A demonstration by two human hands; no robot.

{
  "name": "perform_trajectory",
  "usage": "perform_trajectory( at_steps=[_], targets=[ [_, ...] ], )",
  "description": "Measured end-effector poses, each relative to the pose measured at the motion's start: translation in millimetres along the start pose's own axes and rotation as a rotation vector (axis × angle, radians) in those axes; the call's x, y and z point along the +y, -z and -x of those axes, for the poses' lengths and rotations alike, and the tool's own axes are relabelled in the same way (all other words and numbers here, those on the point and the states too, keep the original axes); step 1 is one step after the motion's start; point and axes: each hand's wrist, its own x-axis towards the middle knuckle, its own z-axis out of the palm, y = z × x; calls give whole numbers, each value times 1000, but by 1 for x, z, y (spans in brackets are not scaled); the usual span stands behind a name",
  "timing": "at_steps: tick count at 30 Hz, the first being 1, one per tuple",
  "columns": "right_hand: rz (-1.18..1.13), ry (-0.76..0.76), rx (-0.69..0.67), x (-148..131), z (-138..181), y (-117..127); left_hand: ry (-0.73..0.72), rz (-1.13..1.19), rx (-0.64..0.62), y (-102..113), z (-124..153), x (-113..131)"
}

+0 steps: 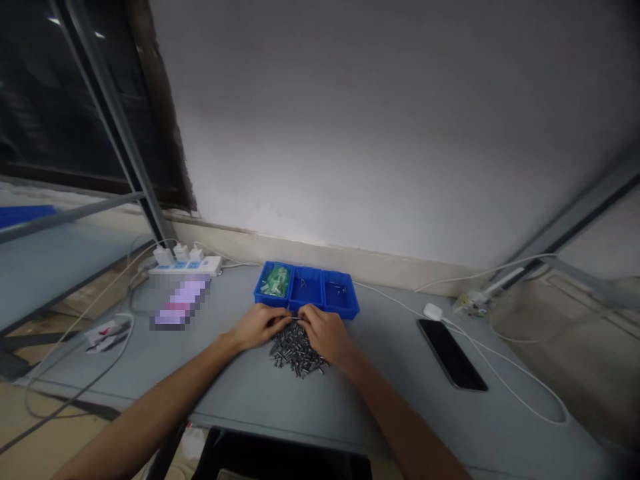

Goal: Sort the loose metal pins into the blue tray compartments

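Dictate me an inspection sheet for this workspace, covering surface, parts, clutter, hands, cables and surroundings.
Surface: grey-blue tabletop.
Job's things: a pile of small metal pieces; beyond it, three blue bins in a row, the left one holding greenish pieces, the other two a few small pieces each.
Clutter: dark-screened phone at right; crumpled wrapper at left; purple item, pixelated.
Hands: left hand and right hand close together at the pile's far edge; their grip is too small to tell.
Cables: power strip with three plugs at left; white cable looping at right.
Surroundings: pale wall, metal posts.
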Motion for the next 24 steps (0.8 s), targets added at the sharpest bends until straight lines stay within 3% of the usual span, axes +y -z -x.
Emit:
perform_trajectory(
  at_steps=[24],
  targets=[
    [48,44,103,-1,0,0,-34,-83,45,7,-1,9]
  ],
)
